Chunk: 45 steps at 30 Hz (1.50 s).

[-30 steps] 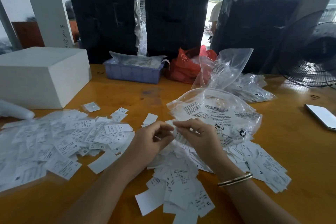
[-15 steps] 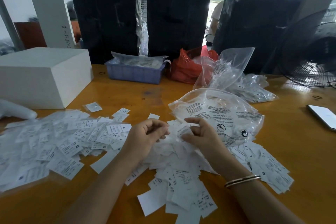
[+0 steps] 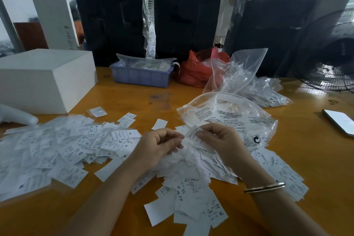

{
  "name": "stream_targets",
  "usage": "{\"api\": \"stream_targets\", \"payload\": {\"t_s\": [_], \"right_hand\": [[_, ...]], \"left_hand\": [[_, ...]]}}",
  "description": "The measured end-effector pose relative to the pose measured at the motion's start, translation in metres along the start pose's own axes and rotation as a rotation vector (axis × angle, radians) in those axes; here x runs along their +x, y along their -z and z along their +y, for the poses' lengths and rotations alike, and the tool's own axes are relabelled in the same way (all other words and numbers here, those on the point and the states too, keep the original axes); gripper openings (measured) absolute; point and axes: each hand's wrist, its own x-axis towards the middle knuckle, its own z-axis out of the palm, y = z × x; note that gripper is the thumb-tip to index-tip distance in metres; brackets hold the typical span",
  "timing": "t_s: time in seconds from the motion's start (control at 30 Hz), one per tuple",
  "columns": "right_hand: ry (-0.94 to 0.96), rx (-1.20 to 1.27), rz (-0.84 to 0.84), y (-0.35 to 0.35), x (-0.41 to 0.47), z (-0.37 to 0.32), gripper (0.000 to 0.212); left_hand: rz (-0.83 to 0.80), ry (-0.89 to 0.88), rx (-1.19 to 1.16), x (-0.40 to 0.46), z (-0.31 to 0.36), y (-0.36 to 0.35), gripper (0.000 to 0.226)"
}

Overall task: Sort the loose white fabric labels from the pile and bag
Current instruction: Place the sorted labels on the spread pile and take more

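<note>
A heap of loose white fabric labels [image 3: 193,184] lies on the orange table in front of me, spilling from a clear printed plastic bag [image 3: 229,115]. A second, wider spread of labels [image 3: 63,145] with size marks covers the table's left side. My right hand [image 3: 222,142] pinches a white label [image 3: 193,133] just above the heap, near the bag's mouth. My left hand [image 3: 159,145] hovers beside it with curled fingers, its fingertips at the label's left end; whether they grip it is unclear.
A white box [image 3: 44,80] stands at the left, a blue tray [image 3: 140,76] and a red bag [image 3: 195,71] at the back. More clear bags [image 3: 249,80] lie behind. A phone [image 3: 340,121] rests at right, a fan [image 3: 329,51] beyond. A person stands behind the black bales.
Both hands dipped into the heap half a second ago and have now lifted slightly, with my right hand bringing up a single label between the two hands.
</note>
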Motion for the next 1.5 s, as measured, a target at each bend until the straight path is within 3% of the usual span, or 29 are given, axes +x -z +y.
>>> {"api": "stream_targets", "payload": {"t_s": [0.43, 0.7, 1.17, 1.3, 1.43, 1.5], "right_hand": [[-0.031, -0.085, -0.200, -0.001, -0.002, 0.001, 0.032], [-0.042, 0.047, -0.118, 0.002, -0.002, 0.004, 0.024], [0.012, -0.124, -0.268, -0.002, -0.002, 0.008, 0.046], [-0.016, -0.048, -0.270, -0.006, -0.001, 0.013, 0.055], [-0.114, 0.161, -0.113, -0.004, 0.000, 0.017, 0.037], [-0.114, 0.148, -0.088, -0.002, 0.001, 0.018, 0.024]], "left_hand": [[-0.010, 0.004, 0.103, 0.000, -0.003, 0.000, 0.015], [0.004, -0.002, 0.058, -0.001, -0.003, 0.001, 0.014], [-0.010, 0.015, 0.073, -0.001, -0.001, -0.002, 0.014], [-0.010, -0.007, 0.074, -0.002, 0.000, -0.004, 0.018], [0.167, -0.016, -0.039, -0.001, -0.001, 0.000, 0.020], [0.170, -0.006, -0.029, -0.001, -0.002, 0.001, 0.019]]}}
